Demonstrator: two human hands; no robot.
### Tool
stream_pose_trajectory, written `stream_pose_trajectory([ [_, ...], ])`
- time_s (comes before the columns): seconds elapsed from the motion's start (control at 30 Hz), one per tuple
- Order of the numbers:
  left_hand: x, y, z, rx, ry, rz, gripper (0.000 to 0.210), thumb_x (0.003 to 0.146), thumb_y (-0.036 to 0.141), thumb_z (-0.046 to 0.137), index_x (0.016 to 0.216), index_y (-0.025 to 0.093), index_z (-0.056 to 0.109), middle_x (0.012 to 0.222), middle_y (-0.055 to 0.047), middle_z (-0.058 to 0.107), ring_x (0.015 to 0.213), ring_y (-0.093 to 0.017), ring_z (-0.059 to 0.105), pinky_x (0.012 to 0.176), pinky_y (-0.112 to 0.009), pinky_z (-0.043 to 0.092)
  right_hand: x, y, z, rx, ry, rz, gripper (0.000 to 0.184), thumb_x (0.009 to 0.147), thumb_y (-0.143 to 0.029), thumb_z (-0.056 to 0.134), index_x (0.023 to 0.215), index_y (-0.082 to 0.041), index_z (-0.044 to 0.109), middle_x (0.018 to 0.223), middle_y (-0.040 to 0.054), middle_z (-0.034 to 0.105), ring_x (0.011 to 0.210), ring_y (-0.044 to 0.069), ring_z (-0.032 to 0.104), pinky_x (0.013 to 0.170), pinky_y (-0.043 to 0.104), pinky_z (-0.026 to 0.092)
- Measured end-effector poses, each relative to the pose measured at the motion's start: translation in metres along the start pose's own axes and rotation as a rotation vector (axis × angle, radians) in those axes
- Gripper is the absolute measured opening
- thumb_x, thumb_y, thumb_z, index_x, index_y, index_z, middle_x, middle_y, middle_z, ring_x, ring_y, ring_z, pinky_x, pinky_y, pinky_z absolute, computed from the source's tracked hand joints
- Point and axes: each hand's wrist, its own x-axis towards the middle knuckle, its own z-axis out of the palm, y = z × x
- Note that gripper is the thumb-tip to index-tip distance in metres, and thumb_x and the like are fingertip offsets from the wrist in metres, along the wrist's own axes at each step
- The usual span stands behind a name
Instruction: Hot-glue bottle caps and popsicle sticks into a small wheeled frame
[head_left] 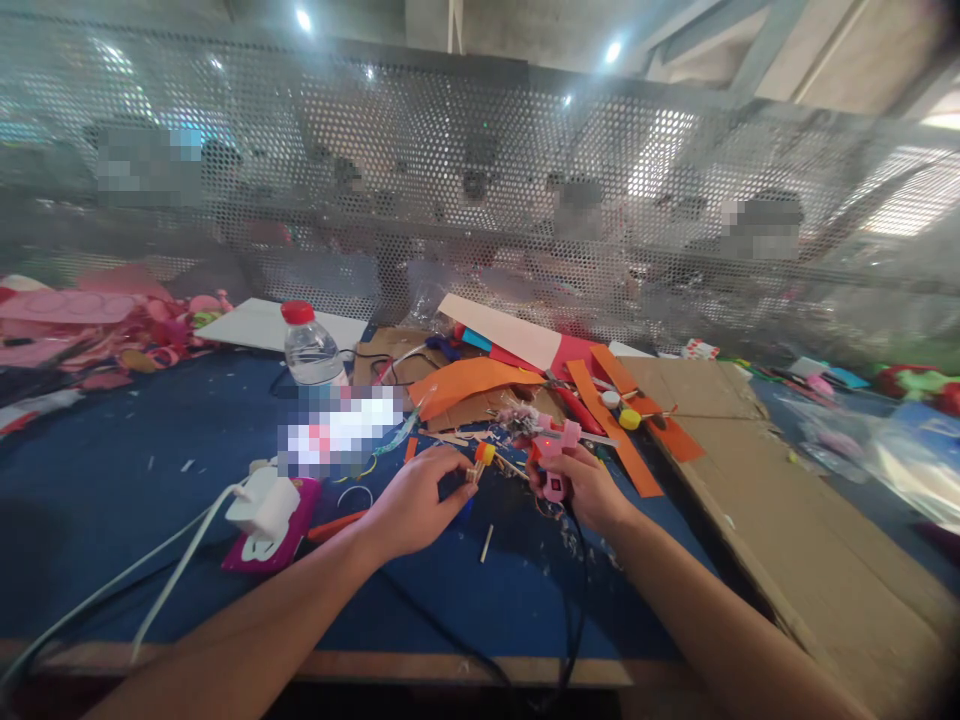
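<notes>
The pink hot glue gun (pixel 553 462) sits in the right hand (pixel 589 490), just right of the middle of the desk (pixel 150 470); the hand's grip is clamped around its handle, the nozzle pointing toward nine o'clock and a small red light showing on its body. Its black cord (pixel 576 590) runs from the handle toward six o'clock, down to the near desk edge. Just beside the nozzle, at nine o'clock, the left hand (pixel 416 505) holds a small wooden-stick piece with an orange cap (pixel 480 460), the fingertips pinched together on it. The two hands are near each other but apart.

At seven o'clock from the left hand a white charger block (pixel 262 500) lies on a magenta card (pixel 274 540), its white cable (pixel 161 580) trailing to the near left corner. At eleven o'clock stands a clear water bottle with a red cap (pixel 307 345), upright. At twelve to one o'clock from the glue gun lie orange paper strips (pixel 607 420), a curved orange sheet (pixel 469 380) and a yellow bottle cap (pixel 630 419). At three o'clock a large flat sheet of brown cardboard (pixel 780 500) covers the right side of the blue desk. A short stick (pixel 487 543) lies between the hands toward six o'clock. Pink craft pieces (pixel 97 325) are heaped at the far left, and a perforated metal screen (pixel 480 180) stands across the far edge, with other people dimly visible behind it
</notes>
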Motion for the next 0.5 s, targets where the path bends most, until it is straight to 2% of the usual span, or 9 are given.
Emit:
stream_pose_trajectory([
  [0.23,-0.0002,-0.0001,0.0003,0.041,0.015,-0.049,0.010,0.090,0.022,0.061,0.097,0.022,0.068,0.096,-0.004,0.071,0.089,-0.022,0.065,0.081,-0.036,0.049,-0.0036,-0.0067,0.0012,0.200,-0.074,0.013,0.026,0.061,-0.033,0.062,0.082,-0.019,0.066,0.059,0.0010,0.057,0.051,0.016,0.049,0.045,0.027,0.039],
  [0.37,-0.0004,0.0002,0.0006,0.041,0.012,-0.045,0.011,0.090,0.024,0.061,0.099,0.022,0.069,0.097,-0.005,0.071,0.088,-0.021,0.065,0.080,-0.035,0.049,-0.0036,-0.0048,0.0016,0.211,-0.032,0.011,0.025,0.059,-0.030,0.066,0.082,-0.019,0.066,0.067,0.0025,0.063,0.053,0.015,0.051,0.047,0.028,0.042],
  [0.5,-0.0006,-0.0007,0.0010,0.033,0.017,-0.028,0.012,0.090,0.024,0.062,0.100,0.022,0.068,0.099,-0.005,0.072,0.090,-0.021,0.064,0.083,-0.035,0.050,-0.0002,-0.0008,0.0001,0.156,0.066,0.024,0.024,0.065,-0.030,0.079,0.083,-0.018,0.068,0.067,0.0019,0.067,0.058,0.016,0.059,0.054,0.027,0.047],
])
